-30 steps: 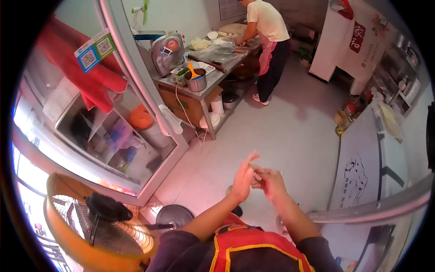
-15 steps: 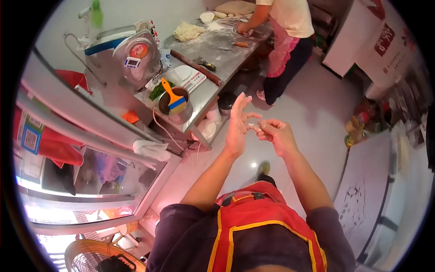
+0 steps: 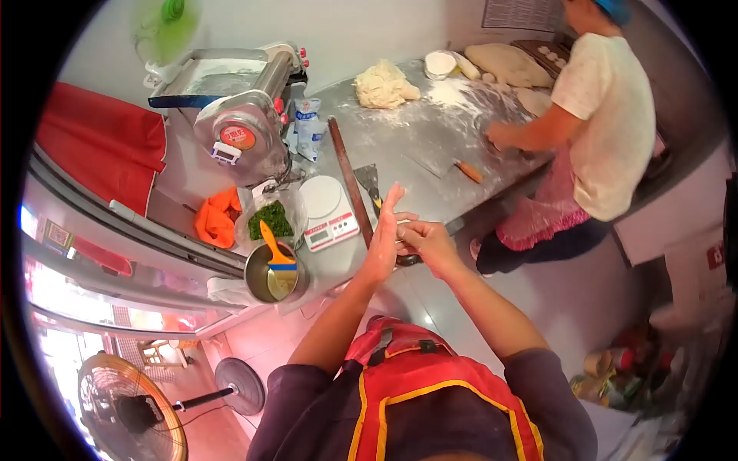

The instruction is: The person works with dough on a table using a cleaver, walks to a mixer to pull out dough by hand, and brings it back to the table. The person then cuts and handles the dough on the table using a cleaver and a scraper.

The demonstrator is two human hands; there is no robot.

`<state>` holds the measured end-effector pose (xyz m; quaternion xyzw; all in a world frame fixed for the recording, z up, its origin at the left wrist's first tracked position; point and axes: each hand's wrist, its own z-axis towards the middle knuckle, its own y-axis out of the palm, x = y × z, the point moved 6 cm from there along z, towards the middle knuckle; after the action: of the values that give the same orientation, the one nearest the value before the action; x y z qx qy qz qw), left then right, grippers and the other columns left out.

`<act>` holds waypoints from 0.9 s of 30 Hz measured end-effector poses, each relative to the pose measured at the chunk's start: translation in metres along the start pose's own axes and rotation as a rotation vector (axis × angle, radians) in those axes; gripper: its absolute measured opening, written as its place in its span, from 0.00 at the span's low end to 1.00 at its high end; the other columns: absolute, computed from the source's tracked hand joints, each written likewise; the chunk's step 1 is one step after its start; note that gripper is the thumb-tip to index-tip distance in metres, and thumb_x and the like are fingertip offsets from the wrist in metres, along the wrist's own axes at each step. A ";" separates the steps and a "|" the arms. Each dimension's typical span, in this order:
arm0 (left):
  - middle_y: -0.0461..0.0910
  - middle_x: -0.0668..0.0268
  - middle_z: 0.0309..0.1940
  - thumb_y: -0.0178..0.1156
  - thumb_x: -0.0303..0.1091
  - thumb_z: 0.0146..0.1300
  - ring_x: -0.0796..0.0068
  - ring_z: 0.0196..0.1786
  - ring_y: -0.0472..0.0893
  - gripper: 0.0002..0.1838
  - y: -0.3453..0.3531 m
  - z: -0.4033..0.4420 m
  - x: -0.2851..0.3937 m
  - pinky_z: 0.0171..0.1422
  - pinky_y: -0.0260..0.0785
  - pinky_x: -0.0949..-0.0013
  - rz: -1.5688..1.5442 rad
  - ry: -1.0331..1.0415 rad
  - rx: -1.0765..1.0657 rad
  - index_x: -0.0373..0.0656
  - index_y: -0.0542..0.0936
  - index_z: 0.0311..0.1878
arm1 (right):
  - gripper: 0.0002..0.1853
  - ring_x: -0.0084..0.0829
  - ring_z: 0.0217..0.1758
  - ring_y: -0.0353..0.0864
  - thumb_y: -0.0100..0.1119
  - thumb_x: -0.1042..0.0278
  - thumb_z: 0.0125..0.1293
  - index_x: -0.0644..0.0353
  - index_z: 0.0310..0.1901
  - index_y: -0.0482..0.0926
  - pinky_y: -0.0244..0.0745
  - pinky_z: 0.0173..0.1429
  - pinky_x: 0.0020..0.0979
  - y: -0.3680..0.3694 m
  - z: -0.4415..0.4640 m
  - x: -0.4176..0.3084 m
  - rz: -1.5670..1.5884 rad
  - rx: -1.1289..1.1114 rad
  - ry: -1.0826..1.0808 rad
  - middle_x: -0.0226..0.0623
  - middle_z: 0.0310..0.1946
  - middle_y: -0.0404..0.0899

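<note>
My left hand is raised at the middle of the view, palm turned to the right, fingers stretched out. The fingertips of my right hand are pinched together at the fingers of my left hand; whatever lies between them is too small to make out. Behind my hands is the metal table, with a long wooden rod, a scraper and a white kitchen scale. To the left of my hands stands a metal pot with an orange brush in it, beside chopped greens.
A co-worker stands at the table's right side, hands on the floured surface. A dough pile, a large dough piece and a knife lie there. A dough machine stands left; a fan is at the lower left.
The view has moved up to the table and turned, so the table, pot and co-worker appear nearer. My hands remain together, the right fingertips still at the left hand's fingers.
</note>
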<state>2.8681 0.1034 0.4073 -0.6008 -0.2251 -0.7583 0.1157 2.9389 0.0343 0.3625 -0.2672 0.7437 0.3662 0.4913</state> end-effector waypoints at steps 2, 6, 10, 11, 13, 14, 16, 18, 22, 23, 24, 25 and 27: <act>0.50 0.55 0.73 0.32 0.64 0.72 0.64 0.60 0.69 0.41 -0.009 0.037 -0.016 0.60 0.68 0.64 0.030 0.022 0.022 0.41 0.45 0.76 | 0.11 0.24 0.25 0.79 0.57 0.70 0.66 0.71 0.33 0.80 0.76 0.29 0.24 -0.012 0.041 -0.004 -0.041 0.017 -0.031 0.37 0.25 0.80; 0.51 0.57 0.74 0.35 0.70 0.67 0.67 0.56 0.73 0.45 -0.022 0.119 -0.048 0.46 0.73 0.73 0.158 0.160 -0.016 0.47 0.44 0.77 | 0.09 0.27 0.26 0.81 0.55 0.73 0.64 0.71 0.34 0.80 0.79 0.30 0.28 -0.043 0.124 -0.014 0.041 0.066 0.015 0.40 0.26 0.81; 0.55 0.53 0.72 0.35 0.71 0.67 0.65 0.53 0.76 0.46 -0.037 0.198 -0.063 0.43 0.76 0.71 0.027 0.144 0.036 0.46 0.46 0.76 | 0.11 0.26 0.22 0.76 0.53 0.68 0.66 0.68 0.42 0.79 0.71 0.22 0.26 -0.081 0.213 -0.019 0.069 0.108 0.244 0.37 0.26 0.78; 0.55 0.53 0.72 0.35 0.71 0.67 0.64 0.53 0.77 0.46 -0.045 0.217 -0.067 0.45 0.76 0.69 -0.029 0.120 0.073 0.46 0.47 0.76 | 0.12 0.25 0.20 0.74 0.53 0.67 0.67 0.68 0.42 0.79 0.68 0.21 0.26 -0.091 0.234 -0.018 0.096 0.080 0.318 0.36 0.25 0.77; 0.54 0.52 0.72 0.31 0.70 0.68 0.58 0.60 0.73 0.45 -0.059 0.247 -0.072 0.60 0.70 0.58 -0.211 0.087 0.058 0.45 0.47 0.76 | 0.15 0.22 0.17 0.68 0.51 0.60 0.70 0.65 0.43 0.79 0.62 0.19 0.26 -0.108 0.267 -0.042 -0.023 0.105 0.281 0.33 0.21 0.73; 0.53 0.52 0.73 0.30 0.70 0.68 0.56 0.63 0.70 0.45 -0.064 0.259 -0.076 0.64 0.66 0.56 -0.253 0.066 0.068 0.44 0.47 0.76 | 0.15 0.21 0.17 0.67 0.51 0.59 0.71 0.64 0.43 0.79 0.61 0.18 0.26 -0.112 0.282 -0.049 -0.079 0.089 0.263 0.32 0.21 0.72; 0.50 0.52 0.74 0.29 0.70 0.68 0.55 0.69 0.64 0.46 -0.074 0.275 -0.093 0.71 0.59 0.53 -0.312 0.024 0.105 0.43 0.46 0.76 | 0.13 0.21 0.19 0.69 0.54 0.60 0.71 0.62 0.42 0.78 0.64 0.22 0.26 -0.120 0.314 -0.048 -0.035 -0.061 0.197 0.31 0.23 0.74; 0.46 0.52 0.75 0.29 0.70 0.68 0.55 0.74 0.56 0.46 -0.082 0.295 -0.104 0.75 0.51 0.52 -0.349 0.009 0.161 0.41 0.44 0.76 | 0.10 0.23 0.23 0.73 0.55 0.64 0.70 0.62 0.40 0.78 0.68 0.26 0.26 -0.116 0.336 -0.053 0.037 0.065 0.166 0.31 0.26 0.75; 0.42 0.55 0.77 0.32 0.69 0.69 0.56 0.77 0.49 0.46 -0.100 0.328 -0.135 0.77 0.46 0.55 -0.364 0.056 0.336 0.41 0.43 0.76 | 0.05 0.23 0.31 0.76 0.57 0.71 0.67 0.63 0.38 0.78 0.71 0.35 0.26 -0.087 0.369 -0.055 0.271 -0.057 0.193 0.33 0.30 0.78; 0.41 0.56 0.77 0.33 0.68 0.69 0.57 0.77 0.49 0.45 -0.102 0.334 -0.147 0.77 0.46 0.57 -0.391 0.067 0.387 0.41 0.43 0.76 | 0.04 0.23 0.31 0.75 0.57 0.72 0.66 0.64 0.38 0.77 0.71 0.34 0.26 -0.090 0.375 -0.045 0.158 -0.012 0.151 0.33 0.30 0.78; 0.41 0.57 0.77 0.33 0.67 0.70 0.58 0.78 0.49 0.45 -0.102 0.346 -0.153 0.78 0.46 0.58 -0.415 0.088 0.434 0.41 0.43 0.76 | 0.04 0.22 0.31 0.75 0.57 0.73 0.65 0.64 0.38 0.77 0.70 0.34 0.26 -0.094 0.389 -0.035 0.045 0.025 0.097 0.33 0.30 0.77; 0.41 0.58 0.77 0.34 0.66 0.70 0.59 0.78 0.48 0.44 -0.099 0.358 -0.153 0.78 0.45 0.60 -0.330 0.067 0.479 0.41 0.43 0.76 | 0.04 0.22 0.30 0.74 0.56 0.74 0.64 0.65 0.38 0.77 0.70 0.34 0.26 -0.094 0.400 -0.032 -0.062 0.061 0.037 0.33 0.30 0.77; 0.42 0.60 0.77 0.35 0.64 0.71 0.61 0.78 0.47 0.43 -0.090 0.367 -0.160 0.78 0.42 0.63 -0.154 0.024 0.522 0.41 0.43 0.76 | 0.07 0.22 0.28 0.71 0.54 0.72 0.62 0.65 0.29 0.76 0.66 0.30 0.28 -0.101 0.420 -0.024 -0.076 0.077 0.043 0.32 0.25 0.74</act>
<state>3.1841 0.3427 0.2995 -0.5228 -0.4566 -0.6883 0.2110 3.2488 0.3149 0.2522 -0.2838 0.7569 0.3125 0.4989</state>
